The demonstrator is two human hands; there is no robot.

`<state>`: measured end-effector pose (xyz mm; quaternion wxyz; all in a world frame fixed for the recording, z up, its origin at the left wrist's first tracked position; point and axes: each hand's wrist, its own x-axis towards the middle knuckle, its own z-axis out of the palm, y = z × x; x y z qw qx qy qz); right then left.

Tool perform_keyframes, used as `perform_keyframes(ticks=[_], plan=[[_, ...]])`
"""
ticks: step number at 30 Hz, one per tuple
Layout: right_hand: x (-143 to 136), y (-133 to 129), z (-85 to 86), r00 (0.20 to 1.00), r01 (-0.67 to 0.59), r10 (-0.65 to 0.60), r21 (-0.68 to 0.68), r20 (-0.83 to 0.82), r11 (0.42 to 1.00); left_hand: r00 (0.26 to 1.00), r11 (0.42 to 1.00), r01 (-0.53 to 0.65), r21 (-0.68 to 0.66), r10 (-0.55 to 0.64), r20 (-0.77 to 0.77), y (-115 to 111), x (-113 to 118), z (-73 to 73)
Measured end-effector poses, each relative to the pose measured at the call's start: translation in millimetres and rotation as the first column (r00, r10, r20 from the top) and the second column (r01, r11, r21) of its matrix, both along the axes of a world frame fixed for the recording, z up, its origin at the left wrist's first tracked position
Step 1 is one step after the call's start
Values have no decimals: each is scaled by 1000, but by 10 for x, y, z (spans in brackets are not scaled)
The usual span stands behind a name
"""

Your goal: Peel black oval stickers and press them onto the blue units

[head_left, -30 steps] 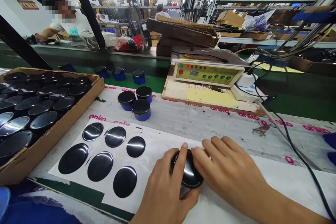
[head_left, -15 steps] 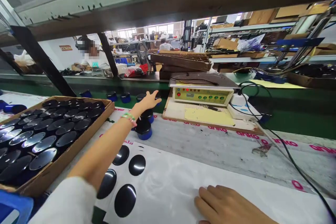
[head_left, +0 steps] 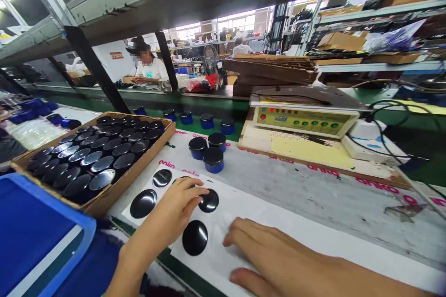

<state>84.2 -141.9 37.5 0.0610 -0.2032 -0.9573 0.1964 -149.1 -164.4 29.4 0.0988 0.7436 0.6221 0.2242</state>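
Note:
Over the white sheet [head_left: 285,227], my left hand [head_left: 184,199] hangs above the black discs, fingers curved and apart, its fingertips by one glossy black disc [head_left: 210,201]. Nothing shows in its grasp. My right hand [head_left: 258,250] rests low on the sheet with fingers spread, to the right of another black disc [head_left: 195,237]. More discs lie to the left, one partly hidden behind my left hand. Beyond the sheet sit three blue pieces with black tops, the closest one [head_left: 213,160] near the sheet's edge.
A cardboard box [head_left: 94,206] full of black-topped pieces stands left, with a blue bin [head_left: 42,236] in front. More blue pieces line the green strip. A control unit [head_left: 303,121] with cables is at the right. A person [head_left: 149,69] sits across the bench.
My left hand has drawn back from the blue pieces at the far edge to the discs on the sheet. The view has turned left, bringing more of the box and bin into sight.

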Motion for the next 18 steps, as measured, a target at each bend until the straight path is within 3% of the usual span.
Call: perform_keyframes(ticks=[3, 7, 12, 14, 16, 18], plan=[[-536, -1, -78, 999, 0, 5, -100, 54, 995, 999, 999, 35, 2, -35, 21, -25, -146, -276], [-906, 11, -248, 994, 53, -45, -75, 99, 996, 998, 998, 61, -17, -61, 2, 101, -238, -336], [-897, 23, -234, 992, 96, -92, -36, 92, 995, 997, 996, 73, -46, -74, -32, 127, -270, -382], [-828, -25, -178, 1000, 21, -22, 93, 16, 995, 996, 996, 68, -53, -71, -52, 120, -276, -399], [-703, -125, -136, 985, -34, 85, 307, -153, 951, 995, 997, 57, -56, -62, -79, 110, -265, -379], [-508, -271, -132, 927, 68, 102, 428, -362, 901, 993, 998, 33, -57, -39, -114, 114, -224, -310]])
